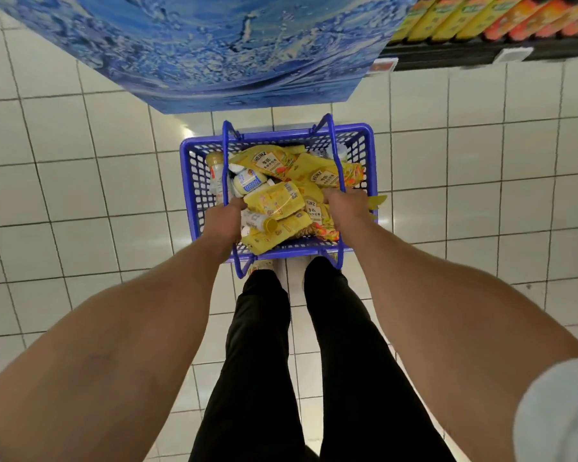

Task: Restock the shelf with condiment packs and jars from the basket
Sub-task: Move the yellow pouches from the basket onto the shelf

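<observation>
- Two grips hold the basket [188,181]. The left grip [222,225] is curled round the left handle [225,161]. The right grip [344,208] is curled round the right handle [335,155].
- Lots of yellow packs [276,161] and a few jars [247,183] lie in a heap inside the basket. It is full, so the job looks barely begun.
- The shelf [481,53] is at the far right, well apart from the basket. It has rows of yellow and orange packs on it.
- The basket is right in front of the feet [261,266], over the white floor [80,195]. I cannot tell if it sits on the floor or hangs just above it.
- The step now looks like carrying the basket over to the shelf.
- To do it well, hold both handles at the same height, so the basket stays flat.
- One loose pack [378,200] pokes over the right rim, just beside the right grip. A tilt to that side could drop it.
- Walk slowly and go round the big blue box [214,45] ahead.
- Put the basket down near the shelf before taking anything out.
</observation>
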Motion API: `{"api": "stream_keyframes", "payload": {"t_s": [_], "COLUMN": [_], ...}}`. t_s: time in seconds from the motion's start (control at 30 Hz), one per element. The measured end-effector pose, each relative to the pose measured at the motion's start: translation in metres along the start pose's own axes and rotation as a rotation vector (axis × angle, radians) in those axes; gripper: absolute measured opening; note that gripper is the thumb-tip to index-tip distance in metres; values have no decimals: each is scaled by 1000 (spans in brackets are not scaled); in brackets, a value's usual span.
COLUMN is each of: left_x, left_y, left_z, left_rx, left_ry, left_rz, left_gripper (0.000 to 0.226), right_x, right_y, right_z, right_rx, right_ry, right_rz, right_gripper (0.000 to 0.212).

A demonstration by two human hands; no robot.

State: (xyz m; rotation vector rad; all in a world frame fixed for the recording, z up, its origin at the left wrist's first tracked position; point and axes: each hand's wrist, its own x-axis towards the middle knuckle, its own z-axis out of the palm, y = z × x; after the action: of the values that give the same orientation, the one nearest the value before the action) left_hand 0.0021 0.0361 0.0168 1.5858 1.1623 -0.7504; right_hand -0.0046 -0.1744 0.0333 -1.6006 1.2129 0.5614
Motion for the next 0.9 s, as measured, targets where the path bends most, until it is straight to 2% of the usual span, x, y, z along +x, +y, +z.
{"api": "stream_keyframes", "payload": {"t_s": [0.23, 0.37, 0.5, 0.7, 0.9], "left_x": [-69, -108, -144, -195, -243], "left_y": [1, -6, -11, -16, -38], "left_z": [-21, -28, -25, 4, 69], "left_rx": [101, 171, 264, 451, 725], "left_ry": [15, -5, -93, -223, -285], "left_rz": [55, 129, 172, 223, 330], "left_gripper": [15, 14, 11, 13, 18], "right_x": [-72, -118, -158, -202, -228], "right_y": [0, 19, 48, 101, 164], "right_z": [-37, -63, -93, -145, -202], "right_rx": [34, 77, 133, 281, 484], "right_ry": [-15, 72, 167, 304, 388], "right_rz": [54, 105, 137, 239, 334], "right_gripper": [33, 33, 29, 24, 21]}}
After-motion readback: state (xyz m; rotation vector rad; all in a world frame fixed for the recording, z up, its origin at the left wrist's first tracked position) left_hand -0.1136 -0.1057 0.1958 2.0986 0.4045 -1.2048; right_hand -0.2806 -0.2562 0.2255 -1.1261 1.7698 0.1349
